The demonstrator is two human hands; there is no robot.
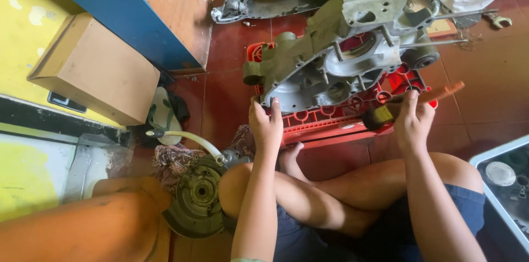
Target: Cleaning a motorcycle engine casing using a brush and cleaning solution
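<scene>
Sitting cross-legged on the red tile floor (231,47), the person faces a grey metal engine casing (330,47) that lies across a red plastic crate (336,124), in the middle of the head view. The left hand (267,124) presses against the casing's near left edge, fingers curled over the rim and gripping it. The right hand (412,119) is clenched round the handle of a hammer (410,102) with an orange-brown shaft and a dark head; the head sits low and to the left of the fist, just above the crate's near right edge, while the shaft points up and to the right. The casing's long axis runs on a diagonal, from its narrow end at the near left up to the broad, hollowed end at the far right, where two thin steel studs (441,41) stick out further to the right. Judging from this, a blow could skid the casing on the crate, since it merely rests there, and the left fingers on the rim lie close enough to be pinched or struck. A round flywheel (198,196) lies on the floor near the left knee, a cardboard box (93,69) farther left, and a spanner (498,20) at the far right.
</scene>
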